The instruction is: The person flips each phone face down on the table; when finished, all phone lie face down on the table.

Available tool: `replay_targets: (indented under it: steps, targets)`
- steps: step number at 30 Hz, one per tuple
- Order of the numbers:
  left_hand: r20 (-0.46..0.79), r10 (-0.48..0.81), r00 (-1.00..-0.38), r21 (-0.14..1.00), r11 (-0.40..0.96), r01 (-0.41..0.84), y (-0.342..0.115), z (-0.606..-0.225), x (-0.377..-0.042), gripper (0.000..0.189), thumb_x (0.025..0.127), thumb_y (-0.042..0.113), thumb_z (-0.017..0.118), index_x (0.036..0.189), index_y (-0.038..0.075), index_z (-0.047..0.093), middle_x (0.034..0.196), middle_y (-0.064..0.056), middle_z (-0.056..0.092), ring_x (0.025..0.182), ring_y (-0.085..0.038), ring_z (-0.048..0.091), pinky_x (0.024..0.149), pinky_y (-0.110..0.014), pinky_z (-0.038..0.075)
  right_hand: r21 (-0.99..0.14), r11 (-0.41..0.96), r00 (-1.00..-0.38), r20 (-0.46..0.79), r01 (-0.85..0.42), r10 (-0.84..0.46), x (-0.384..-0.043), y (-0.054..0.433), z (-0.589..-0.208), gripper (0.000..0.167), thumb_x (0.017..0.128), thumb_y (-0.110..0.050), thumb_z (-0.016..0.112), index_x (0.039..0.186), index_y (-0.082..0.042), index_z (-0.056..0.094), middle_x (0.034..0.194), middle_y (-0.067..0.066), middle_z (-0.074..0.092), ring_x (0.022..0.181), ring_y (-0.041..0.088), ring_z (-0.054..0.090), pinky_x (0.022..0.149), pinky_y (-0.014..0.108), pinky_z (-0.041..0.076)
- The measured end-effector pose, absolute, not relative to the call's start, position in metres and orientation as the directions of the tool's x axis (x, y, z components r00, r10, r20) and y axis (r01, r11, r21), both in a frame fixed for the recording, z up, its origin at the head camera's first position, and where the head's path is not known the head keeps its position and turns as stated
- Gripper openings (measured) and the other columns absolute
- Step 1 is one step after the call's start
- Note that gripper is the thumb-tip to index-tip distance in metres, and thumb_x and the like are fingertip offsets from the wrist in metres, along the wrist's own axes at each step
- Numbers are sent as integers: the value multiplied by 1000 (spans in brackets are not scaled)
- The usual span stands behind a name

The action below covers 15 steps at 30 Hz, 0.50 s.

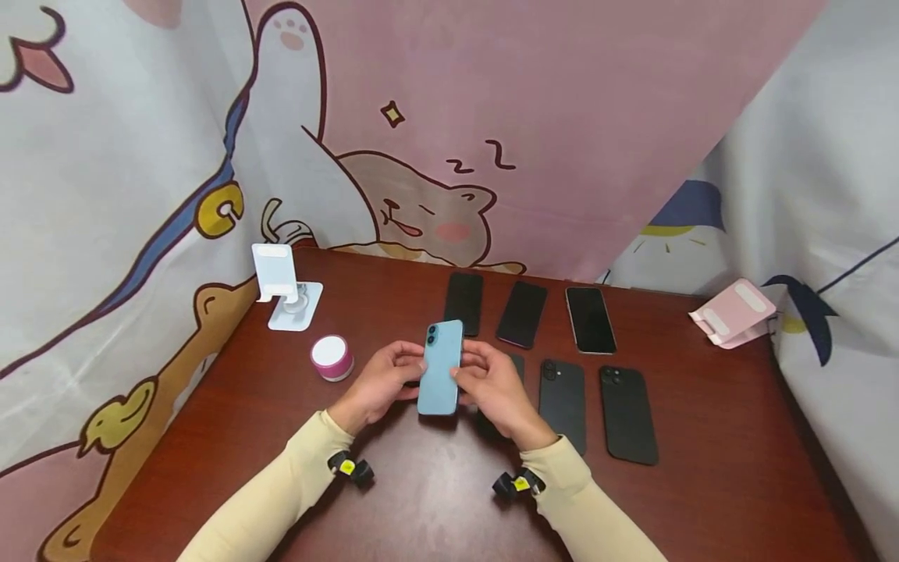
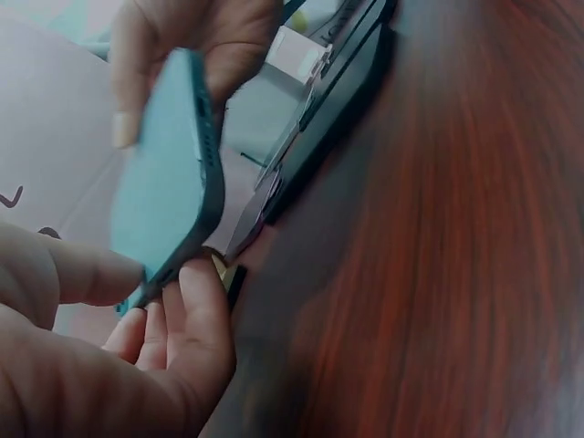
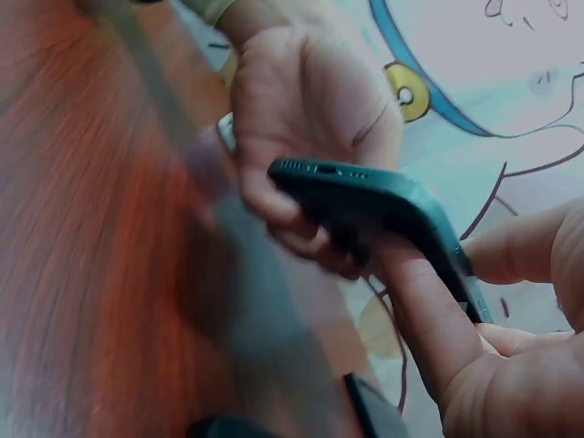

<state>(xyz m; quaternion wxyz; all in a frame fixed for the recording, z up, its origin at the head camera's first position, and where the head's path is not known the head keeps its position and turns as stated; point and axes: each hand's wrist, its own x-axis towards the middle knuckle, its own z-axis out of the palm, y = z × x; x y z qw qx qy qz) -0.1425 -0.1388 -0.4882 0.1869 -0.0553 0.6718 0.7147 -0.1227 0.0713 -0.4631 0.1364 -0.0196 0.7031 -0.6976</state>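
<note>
A light blue smartphone is held up over the table, its back with two camera lenses facing the head camera. My left hand pinches its left long edge, thumb on the back and fingers underneath. On the opposite edge my right hand grips it the same way. Both wrist views show the bottom edge with its charging port, on the phone at left and the phone at right. Partly behind my right hand lies a dark phone on the table.
Black phones and a silver-edged phone lie at the back. Two dark phones lie nearer, at right. A white stand and pink round container stand left; a pink stand stands far right.
</note>
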Motion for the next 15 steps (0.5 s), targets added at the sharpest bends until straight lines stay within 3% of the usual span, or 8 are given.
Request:
replay_targets:
  steps: [5,15]
  targets:
    - [-320,159,-934,947,62,-314,-139,-490,-143,35,100,3,68,133,-1,55,118,-17,63,97,-20,67,78,-40,65,-981,52,-958,-191,185,-214,-128,73,-478,58,95,0,72,149,5,52,121,23,68,95,20,75,72,40,66]
    - [-319,165,-933,937,206,-283,-138,-491,-137,47,99,8,72,140,-6,55,128,-23,63,106,-26,69,89,-48,64,-966,142,-931,-250,218,-266,-128,80,-483,64,97,-6,74,153,6,47,125,23,63,100,22,74,79,43,66]
